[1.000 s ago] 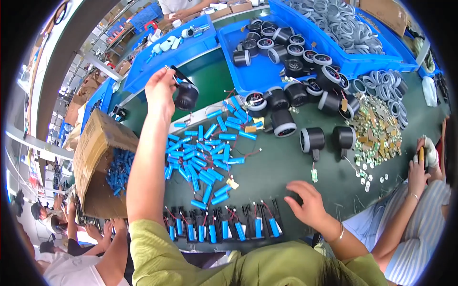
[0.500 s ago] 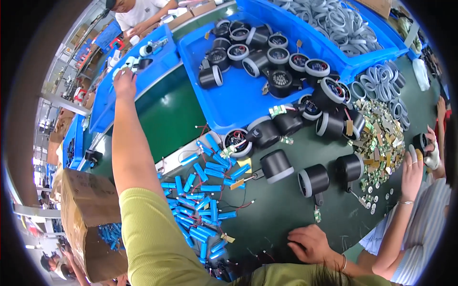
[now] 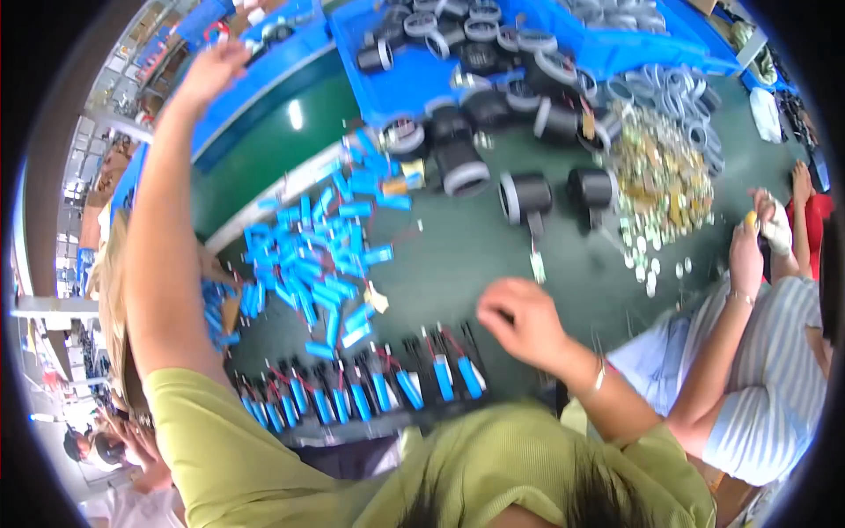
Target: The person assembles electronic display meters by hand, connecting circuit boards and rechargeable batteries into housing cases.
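Observation:
My left hand (image 3: 216, 72) is stretched out at the upper left, by the rim of a long blue tray (image 3: 255, 86). Its blurred fingers reach forward, and I see nothing in them. My right hand (image 3: 526, 324) hovers over the green table, loosely curled with a gap between thumb and fingers, holding nothing visible. Left of it lies a loose heap of blue cylindrical battery cells (image 3: 308, 255) with thin wires. Along the near edge, several blue cells with black leads (image 3: 409, 387) stand in a row. Black round housings with grey rings (image 3: 526, 195) lie beyond my right hand.
A blue bin (image 3: 352, 95) of more housings is at the back, beside a bin of grey rings (image 3: 607, 16). Small circuit boards (image 3: 664, 172) are piled at the right, near loose grey rings (image 3: 678, 97). A co-worker's hand (image 3: 746, 255) is at the far right. A cardboard box (image 3: 113, 290) stands left.
The view has tipped toward me, bringing the near row of cells into sight. My left hand has drawn back from the tray's white pieces. My right hand has lifted from the table.

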A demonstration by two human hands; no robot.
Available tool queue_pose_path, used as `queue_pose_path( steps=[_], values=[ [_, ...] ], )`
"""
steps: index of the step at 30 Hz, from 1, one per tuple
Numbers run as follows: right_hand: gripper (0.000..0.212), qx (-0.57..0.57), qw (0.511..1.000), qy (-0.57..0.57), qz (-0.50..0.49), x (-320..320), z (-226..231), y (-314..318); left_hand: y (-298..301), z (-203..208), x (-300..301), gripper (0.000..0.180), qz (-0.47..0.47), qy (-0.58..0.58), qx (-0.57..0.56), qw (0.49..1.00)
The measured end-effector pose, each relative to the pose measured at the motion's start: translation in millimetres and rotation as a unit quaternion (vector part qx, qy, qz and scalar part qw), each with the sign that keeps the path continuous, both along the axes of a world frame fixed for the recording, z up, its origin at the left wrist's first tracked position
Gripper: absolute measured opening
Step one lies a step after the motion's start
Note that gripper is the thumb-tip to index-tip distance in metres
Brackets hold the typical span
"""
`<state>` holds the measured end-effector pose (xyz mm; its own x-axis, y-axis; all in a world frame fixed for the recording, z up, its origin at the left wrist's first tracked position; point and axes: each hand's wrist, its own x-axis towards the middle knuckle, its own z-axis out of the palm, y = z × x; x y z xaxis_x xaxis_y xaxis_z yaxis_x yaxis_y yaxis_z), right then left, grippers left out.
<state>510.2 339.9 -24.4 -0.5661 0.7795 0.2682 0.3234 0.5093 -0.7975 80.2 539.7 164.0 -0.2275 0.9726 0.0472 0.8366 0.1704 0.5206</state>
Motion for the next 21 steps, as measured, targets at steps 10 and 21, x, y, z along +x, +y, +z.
queue_pose_path(
  steps=[10, 21],
  values=[
    [0.013, -0.042, 0.998, -0.004, 0.039, 28, 16, -29, -253, -69, 220, 0.043, -0.363, 0.181, -0.089, 0.91],
    [0.015, 0.055, 0.988, -0.142, 0.022, -16, 19, -11, -284, -122, 214, 0.025, -0.176, 0.01, 0.054, 0.983]
  ],
)
